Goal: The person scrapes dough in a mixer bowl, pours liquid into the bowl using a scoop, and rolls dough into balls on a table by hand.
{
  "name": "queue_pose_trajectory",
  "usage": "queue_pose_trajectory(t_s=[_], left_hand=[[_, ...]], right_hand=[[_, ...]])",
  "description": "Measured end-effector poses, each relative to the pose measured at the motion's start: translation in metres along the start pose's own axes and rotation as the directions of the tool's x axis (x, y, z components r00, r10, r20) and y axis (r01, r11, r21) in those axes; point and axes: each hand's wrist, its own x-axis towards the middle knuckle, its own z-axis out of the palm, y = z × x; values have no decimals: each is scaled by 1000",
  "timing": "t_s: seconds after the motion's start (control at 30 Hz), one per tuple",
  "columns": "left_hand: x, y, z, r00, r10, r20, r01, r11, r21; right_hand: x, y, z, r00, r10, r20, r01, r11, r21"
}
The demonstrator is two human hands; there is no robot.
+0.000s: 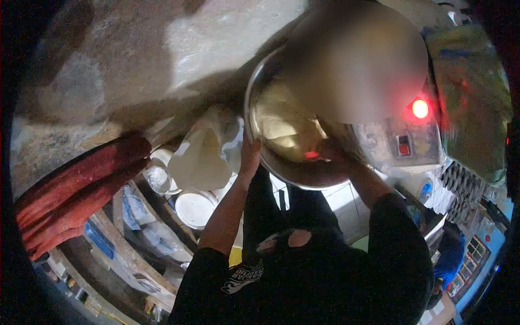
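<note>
A large shiny metal bowl [281,146] is tilted in front of me, its inside facing up and reflecting light. At its left rim is my left hand [251,157], closed on the edge. My right hand [335,156] reaches over the near right rim into the bowl; its fingers are dark and mostly lost in shadow, so I cannot tell what they hold. A red glint shows on the metal beside it. A big blurred patch hides the bowl's upper right part.
Right of the bowl stands a metal box [395,143] with a red switch [404,145] and a glowing red lamp [420,109]. White buckets [196,209] and a pale sack [199,162] are at left, near a red cloth [81,189] and wooden shelves. A person in blue [450,254] is at far right.
</note>
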Motion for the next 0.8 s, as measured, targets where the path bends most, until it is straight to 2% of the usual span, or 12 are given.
queue_pose_trajectory(t_s=[0.13,0.17,0.23,0.27,0.33,0.5,0.57,0.6,0.67,0.73,0.77,0.8], left_hand=[[34,-68,-35,956,266,126,-268,963,-1],[17,-23,-41,971,196,134,-230,919,322],[7,17,-21,978,160,133,-208,789,578],[4,25,-12,998,54,33,-63,930,363],[17,24,-5,998,-67,-22,69,991,115],[12,50,-6,998,-28,-54,47,922,385],[8,46,-3,999,19,-48,-5,961,276],[2,36,-5,997,61,-45,-54,988,143],[34,-46,-50,998,61,-6,-59,982,179],[41,-72,-63,969,192,153,-242,856,457],[39,-68,-59,952,226,209,-304,792,530],[24,-22,-38,996,46,79,-74,917,391]], right_hand=[[17,-25,19,997,-25,-74,25,1000,11],[11,-21,29,995,-3,-95,5,1000,19],[-5,-6,28,980,43,-194,-51,998,-35],[-18,-4,30,952,59,-300,-89,992,-88],[-29,-13,38,870,51,-490,-134,982,-135],[18,-12,48,926,-141,-351,222,953,204],[26,-13,59,846,-271,-459,412,879,239],[20,-19,65,800,-260,-540,398,904,155],[0,-49,43,680,-148,-718,157,986,-55],[-24,-74,31,871,218,-439,-305,942,-138],[-11,-59,52,807,22,-590,-178,962,-207],[7,-37,79,691,-175,-702,-83,945,-317]])
